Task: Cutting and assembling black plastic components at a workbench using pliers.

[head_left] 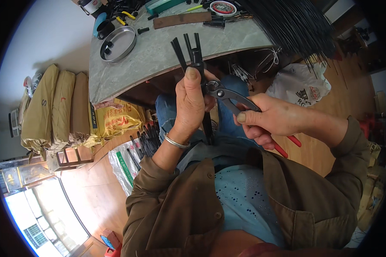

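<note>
Wrapping its fingers round the black rods [196, 56] above the lap, the left hand [190, 100] apparently steadies them beside the pliers [221, 93], whose handles the right hand [268, 118] grips between thumb and curled fingers.

Grips in the left hand [190, 99] a bundle of slim black rods [197, 55], splayed at one end. Holds in the right hand [268, 115] dark metal pliers with red handle ends [233, 95], with head just beside the left hand. Faces, beyond both hands, a grey marbled desk [156, 51]. Has there, ahead and left of the left hand, a round shallow silver metal tray [122, 43] and, straight ahead, a flat brown wooden strip [182, 19]. Shows, beyond the right hand, a sheaf of thin black rods [289, 30] near a white plastic bag [289, 81], and, well left of the left hand, tan wrapped packages [43, 107] beside a yellow printed sack [120, 120].
</note>
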A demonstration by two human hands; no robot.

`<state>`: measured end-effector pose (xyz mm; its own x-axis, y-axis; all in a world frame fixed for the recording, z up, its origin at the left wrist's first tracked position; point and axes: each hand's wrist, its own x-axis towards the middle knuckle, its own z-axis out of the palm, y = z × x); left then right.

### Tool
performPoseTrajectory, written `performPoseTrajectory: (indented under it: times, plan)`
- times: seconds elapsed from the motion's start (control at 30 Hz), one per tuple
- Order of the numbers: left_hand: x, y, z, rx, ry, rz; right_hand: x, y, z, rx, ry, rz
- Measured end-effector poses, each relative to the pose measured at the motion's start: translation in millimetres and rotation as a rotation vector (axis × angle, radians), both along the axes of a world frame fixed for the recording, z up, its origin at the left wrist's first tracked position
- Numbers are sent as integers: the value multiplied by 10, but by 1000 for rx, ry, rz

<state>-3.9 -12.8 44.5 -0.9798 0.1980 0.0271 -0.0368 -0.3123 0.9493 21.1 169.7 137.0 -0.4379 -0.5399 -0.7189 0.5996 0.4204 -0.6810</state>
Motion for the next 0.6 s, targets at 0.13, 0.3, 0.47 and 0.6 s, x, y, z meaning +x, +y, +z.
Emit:
performPoseTrajectory:
  times: [0.13,0.3,0.47,0.6]
  plan:
    - [-12,-5,13,-19,-24,26,-14,-19,-67,-186,-234,-103]
    - [-38,1,-9,0,-40,23,-52,30,-152,-207,-170,-79]
    - [-114,7,-28,68,-36,-84,-55,69,-57,-150,17,1]
    - [-139,-16,-91,132,-28,-124,-47,116,67,-80,96,-3]
